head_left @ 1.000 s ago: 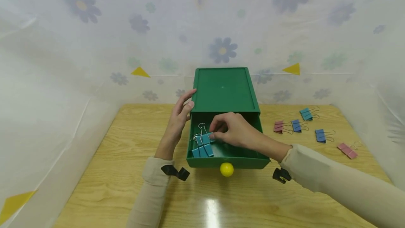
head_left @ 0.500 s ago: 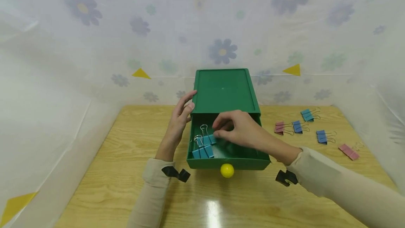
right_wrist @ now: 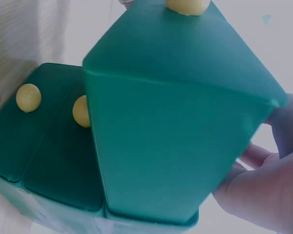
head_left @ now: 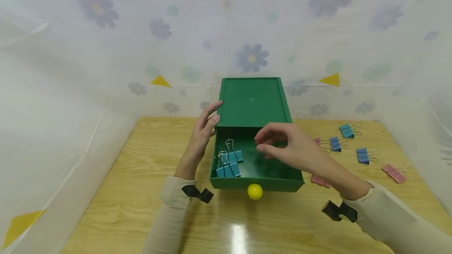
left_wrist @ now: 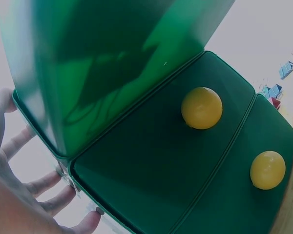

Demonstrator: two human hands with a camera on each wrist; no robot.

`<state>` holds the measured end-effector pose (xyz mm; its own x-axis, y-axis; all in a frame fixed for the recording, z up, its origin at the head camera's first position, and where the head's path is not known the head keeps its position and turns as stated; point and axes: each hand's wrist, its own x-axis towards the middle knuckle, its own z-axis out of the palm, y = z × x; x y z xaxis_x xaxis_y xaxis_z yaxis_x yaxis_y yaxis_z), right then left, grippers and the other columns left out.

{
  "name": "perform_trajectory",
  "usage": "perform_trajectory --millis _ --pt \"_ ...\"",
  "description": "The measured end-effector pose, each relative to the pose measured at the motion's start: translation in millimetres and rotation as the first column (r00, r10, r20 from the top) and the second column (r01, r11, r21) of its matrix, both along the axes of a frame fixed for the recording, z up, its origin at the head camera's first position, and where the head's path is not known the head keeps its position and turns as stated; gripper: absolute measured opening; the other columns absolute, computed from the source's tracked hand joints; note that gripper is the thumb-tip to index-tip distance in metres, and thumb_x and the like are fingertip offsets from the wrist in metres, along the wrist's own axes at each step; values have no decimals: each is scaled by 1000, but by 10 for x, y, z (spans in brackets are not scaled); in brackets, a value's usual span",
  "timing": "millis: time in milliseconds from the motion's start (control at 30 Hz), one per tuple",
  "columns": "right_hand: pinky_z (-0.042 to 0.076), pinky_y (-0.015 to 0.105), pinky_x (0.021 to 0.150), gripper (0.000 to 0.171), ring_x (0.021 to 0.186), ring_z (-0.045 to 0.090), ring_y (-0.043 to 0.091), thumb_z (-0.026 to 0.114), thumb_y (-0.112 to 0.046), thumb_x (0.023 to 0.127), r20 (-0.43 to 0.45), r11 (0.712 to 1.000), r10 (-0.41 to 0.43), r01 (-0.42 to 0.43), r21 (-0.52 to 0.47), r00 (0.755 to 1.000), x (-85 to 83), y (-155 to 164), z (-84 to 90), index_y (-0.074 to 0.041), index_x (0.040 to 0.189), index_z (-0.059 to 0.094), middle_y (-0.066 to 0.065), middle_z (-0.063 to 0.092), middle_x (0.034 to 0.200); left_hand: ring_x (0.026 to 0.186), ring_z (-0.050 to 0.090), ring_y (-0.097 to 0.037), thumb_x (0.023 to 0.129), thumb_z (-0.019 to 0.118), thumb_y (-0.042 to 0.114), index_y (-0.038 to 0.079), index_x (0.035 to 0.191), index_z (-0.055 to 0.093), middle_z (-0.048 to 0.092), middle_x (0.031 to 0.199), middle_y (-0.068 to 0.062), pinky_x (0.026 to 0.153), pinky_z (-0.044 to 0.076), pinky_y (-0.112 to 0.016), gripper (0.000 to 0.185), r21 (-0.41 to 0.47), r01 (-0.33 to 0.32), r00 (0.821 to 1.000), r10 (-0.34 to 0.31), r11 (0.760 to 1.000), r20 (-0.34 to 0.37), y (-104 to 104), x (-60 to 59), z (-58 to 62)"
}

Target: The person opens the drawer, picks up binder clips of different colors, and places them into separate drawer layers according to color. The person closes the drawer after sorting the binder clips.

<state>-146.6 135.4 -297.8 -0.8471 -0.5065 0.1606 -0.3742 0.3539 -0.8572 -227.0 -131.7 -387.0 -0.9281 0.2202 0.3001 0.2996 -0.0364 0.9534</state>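
A green drawer box (head_left: 252,101) stands on the table with its top drawer (head_left: 257,184) pulled out. Inside the drawer's left part lie two teal binder clips, a rear one (head_left: 234,156) and a front one (head_left: 228,170), wire handles pointing back. My left hand (head_left: 200,138) touches the box's left side with relaxed fingers, spread in the left wrist view. Over the drawer's right part hovers my right hand (head_left: 287,146), fingers loosely bent, thumb and fingertips apart with nothing between them. A yellow ball knob (head_left: 255,191) sits on the drawer front.
Right of the box lie several binder clips: a teal one (head_left: 347,131), blue ones (head_left: 336,144) and pink ones (head_left: 394,173), some partly covered by the right arm. Two closed drawers with yellow knobs (left_wrist: 267,170) sit below the open one. A flowered sheet (head_left: 194,42) hangs behind.
My right hand has drawn away from the rear teal clip, moving right across the drawer, its thumb and fingers parting. The clips in the drawer and my left hand stay put.
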Motion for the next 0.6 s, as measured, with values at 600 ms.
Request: perform_trajectory --millis 600 --pt "58 27 84 21 103 69 15 66 0 98 -103 988 -115 103 -115 988 198 453 -57 -4 119 70 1 69 115 141 42 -27 106 50 38 29 153 49 39 157 4 104 36 -70 48 -2 -7 1000 7 1000 6 12 6 -9"
